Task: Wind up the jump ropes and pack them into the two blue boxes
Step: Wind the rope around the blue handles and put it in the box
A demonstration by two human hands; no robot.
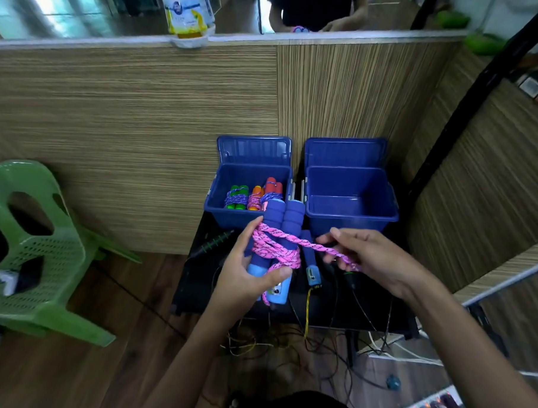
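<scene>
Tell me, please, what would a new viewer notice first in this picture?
First, the pink rope in the centre: the left hand grips the two blue handles while the right hand pulls the rope's free end sideways. Behind them stand two open blue boxes: the left box holds three wound ropes, the right box looks empty.

Print on the white-and-yellow pouch (pixel 186 10) is too blurred to read.
</scene>
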